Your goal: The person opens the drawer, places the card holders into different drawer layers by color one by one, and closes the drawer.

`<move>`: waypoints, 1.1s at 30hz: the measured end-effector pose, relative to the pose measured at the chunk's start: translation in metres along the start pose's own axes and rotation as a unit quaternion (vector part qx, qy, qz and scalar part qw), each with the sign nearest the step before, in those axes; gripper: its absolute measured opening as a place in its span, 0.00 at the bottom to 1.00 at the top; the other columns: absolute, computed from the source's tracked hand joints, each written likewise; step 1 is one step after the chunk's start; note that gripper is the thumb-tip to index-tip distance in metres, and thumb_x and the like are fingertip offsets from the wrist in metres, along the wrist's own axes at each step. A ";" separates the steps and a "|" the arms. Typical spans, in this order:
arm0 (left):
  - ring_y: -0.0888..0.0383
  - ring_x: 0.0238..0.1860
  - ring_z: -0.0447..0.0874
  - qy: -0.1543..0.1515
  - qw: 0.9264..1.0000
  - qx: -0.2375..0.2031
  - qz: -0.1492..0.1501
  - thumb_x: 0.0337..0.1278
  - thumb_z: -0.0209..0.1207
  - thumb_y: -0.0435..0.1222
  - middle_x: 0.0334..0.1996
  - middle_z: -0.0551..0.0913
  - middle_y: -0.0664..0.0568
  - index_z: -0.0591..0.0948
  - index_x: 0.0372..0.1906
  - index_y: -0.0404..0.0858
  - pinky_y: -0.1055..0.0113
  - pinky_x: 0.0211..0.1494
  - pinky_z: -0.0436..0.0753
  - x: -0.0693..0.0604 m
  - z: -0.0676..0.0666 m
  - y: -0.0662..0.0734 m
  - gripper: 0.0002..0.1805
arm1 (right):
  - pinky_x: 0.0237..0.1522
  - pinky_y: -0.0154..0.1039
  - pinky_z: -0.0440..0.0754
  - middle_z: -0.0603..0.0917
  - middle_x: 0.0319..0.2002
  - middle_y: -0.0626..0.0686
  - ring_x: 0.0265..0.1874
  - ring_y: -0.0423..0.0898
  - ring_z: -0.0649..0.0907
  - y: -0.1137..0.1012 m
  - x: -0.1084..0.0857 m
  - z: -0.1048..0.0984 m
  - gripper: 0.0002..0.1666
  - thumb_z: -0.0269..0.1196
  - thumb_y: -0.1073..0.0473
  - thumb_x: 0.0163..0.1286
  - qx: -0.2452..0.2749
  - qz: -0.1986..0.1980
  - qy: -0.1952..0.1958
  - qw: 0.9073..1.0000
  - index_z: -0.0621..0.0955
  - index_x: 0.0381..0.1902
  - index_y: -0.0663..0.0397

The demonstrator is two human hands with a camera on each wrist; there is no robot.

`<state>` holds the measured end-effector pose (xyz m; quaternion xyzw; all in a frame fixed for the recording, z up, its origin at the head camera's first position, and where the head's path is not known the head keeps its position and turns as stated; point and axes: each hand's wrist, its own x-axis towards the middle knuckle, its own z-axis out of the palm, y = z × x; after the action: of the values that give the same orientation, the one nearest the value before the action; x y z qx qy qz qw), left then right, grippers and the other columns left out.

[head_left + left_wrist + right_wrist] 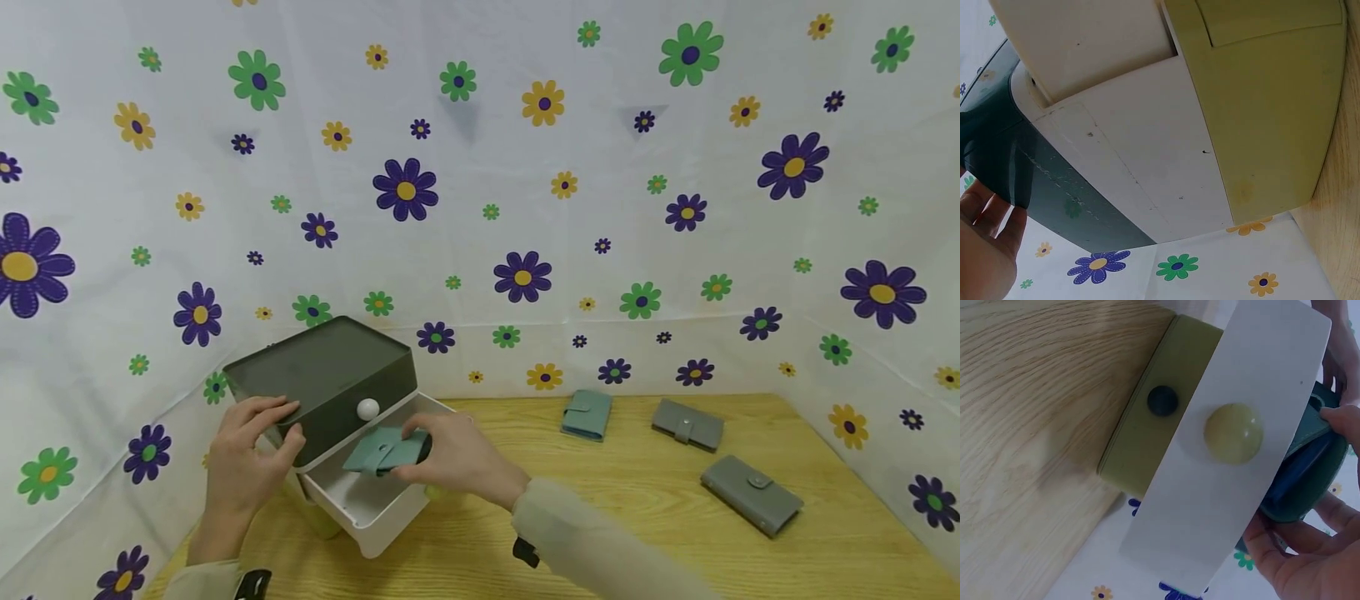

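In the head view a small drawer cabinet [322,375] with a dark green top stands at the left, its white middle drawer [397,517] pulled out. My right hand [457,458] pinches a teal card wallet [384,450] over this drawer. My left hand [243,458] rests on the near left corner of the cabinet's top. The left wrist view shows the fingers of the left hand [991,244] against the dark green part [1054,181]. In the right wrist view the right hand [1316,556] grips the teal wallet [1310,456] just behind the drawer front [1210,487].
To the right on the wooden table [525,517] lie another teal wallet [587,415], a grey wallet [687,424] and a second grey wallet [752,494]. A flower-patterned cloth [480,167] hangs behind and at both sides. The cabinet's yellow-green bottom section [1266,112] has its drawer closed.
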<state>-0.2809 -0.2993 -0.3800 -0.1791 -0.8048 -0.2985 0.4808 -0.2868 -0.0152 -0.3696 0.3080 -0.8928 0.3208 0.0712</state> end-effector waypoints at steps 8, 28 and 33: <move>0.43 0.49 0.74 0.000 1.000 -0.004 -0.003 0.41 0.64 0.29 0.43 0.84 0.40 0.87 0.41 0.31 0.87 0.58 0.58 0.000 0.000 0.001 0.16 | 0.31 0.26 0.72 0.83 0.35 0.39 0.31 0.35 0.75 -0.018 0.011 0.014 0.23 0.70 0.42 0.53 -0.046 0.017 -0.029 0.998 0.82 0.45 0.42; 0.43 0.49 0.74 -0.005 1.000 0.005 -0.007 0.40 0.65 0.29 0.43 0.84 0.40 0.88 0.41 0.32 0.87 0.58 0.57 0.001 0.000 0.003 0.16 | 0.18 0.29 0.65 0.73 0.14 0.37 0.16 0.33 0.71 -0.045 0.021 0.031 0.24 0.68 0.30 0.54 -0.149 0.015 -0.028 0.988 0.77 0.23 0.40; 0.42 0.50 0.74 -0.008 1.000 0.007 -0.004 0.41 0.65 0.29 0.43 0.83 0.40 0.87 0.41 0.32 0.87 0.58 0.57 0.002 0.000 0.003 0.16 | 0.14 0.32 0.58 0.63 0.08 0.39 0.10 0.34 0.66 -0.046 0.022 0.030 0.33 0.62 0.23 0.53 -0.210 0.011 -0.018 0.978 0.71 0.12 0.41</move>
<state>-0.2801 -0.2965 -0.3772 -0.1744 -0.8118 -0.2931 0.4739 -0.2746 -0.0721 -0.3618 0.2822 -0.9448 0.1216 0.1141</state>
